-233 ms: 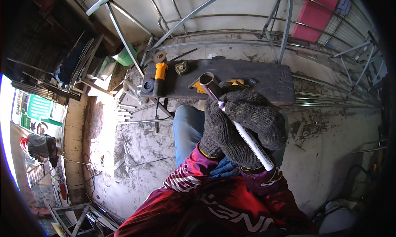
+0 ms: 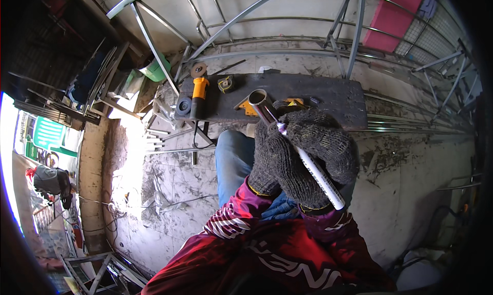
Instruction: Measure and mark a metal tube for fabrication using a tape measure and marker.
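Both my hands wear dark grey knitted gloves and meet over my lap. My left hand (image 2: pixel 263 164) is closed around a short shiny metal tube (image 2: pixel 263 106), whose open round end points away from me. The rest of the tube is hidden by the gloves. My right hand (image 2: pixel 328 143) grips a white marker pen (image 2: pixel 322 179) like a pencil. The marker's tip rests at or close to the tube's side, just below the open end; whether it touches I cannot tell.
A dark low bench (image 2: pixel 336 97) stands before my knees. On it lie a yellow angle grinder (image 2: pixel 199 92), a tape measure (image 2: pixel 225 85), a dark disc (image 2: pixel 184 106) and a yellow tool (image 2: pixel 249 109). Metal frames (image 2: pixel 354 33) rise behind; long tubes (image 2: pixel 411 125) lie at right.
The marker and my right hand have shifted slightly to the right, the marker's tip moving a little up and right along the tube. The tube has barely moved.
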`<state>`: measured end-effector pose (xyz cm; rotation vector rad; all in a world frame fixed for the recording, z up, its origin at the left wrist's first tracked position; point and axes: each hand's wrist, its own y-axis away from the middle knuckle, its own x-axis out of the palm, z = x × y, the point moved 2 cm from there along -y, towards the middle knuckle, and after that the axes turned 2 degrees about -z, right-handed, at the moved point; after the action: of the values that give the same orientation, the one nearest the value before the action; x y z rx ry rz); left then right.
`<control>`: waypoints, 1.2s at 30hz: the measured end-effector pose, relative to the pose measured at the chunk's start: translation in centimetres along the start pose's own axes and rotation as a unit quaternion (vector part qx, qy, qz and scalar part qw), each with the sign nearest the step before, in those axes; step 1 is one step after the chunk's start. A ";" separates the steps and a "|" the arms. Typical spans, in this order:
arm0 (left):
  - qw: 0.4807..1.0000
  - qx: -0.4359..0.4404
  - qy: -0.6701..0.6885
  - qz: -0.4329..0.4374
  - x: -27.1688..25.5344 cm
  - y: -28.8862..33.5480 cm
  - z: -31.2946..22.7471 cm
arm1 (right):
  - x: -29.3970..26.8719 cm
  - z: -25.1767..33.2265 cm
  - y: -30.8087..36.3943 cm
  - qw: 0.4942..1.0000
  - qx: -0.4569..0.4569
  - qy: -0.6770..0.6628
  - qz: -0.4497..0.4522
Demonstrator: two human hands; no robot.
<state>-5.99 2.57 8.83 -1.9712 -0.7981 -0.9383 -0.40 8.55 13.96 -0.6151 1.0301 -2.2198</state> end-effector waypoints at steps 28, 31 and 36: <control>1.000 -0.022 -0.008 0.002 -1.2 0.3 0.4 | -1.2 1.3 -0.5 0.996 0.031 0.069 0.042; 0.998 -0.043 -0.014 -0.033 -2.0 0.6 0.5 | -0.8 0.5 -0.2 0.994 -0.047 0.097 0.021; 0.997 -0.061 -0.004 -0.046 -1.5 0.6 0.4 | -0.9 0.2 -0.1 0.993 -0.046 0.106 0.036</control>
<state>-6.15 2.33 7.16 -2.0585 -0.8609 -1.0563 0.30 9.10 14.09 -0.3810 1.2478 -2.2188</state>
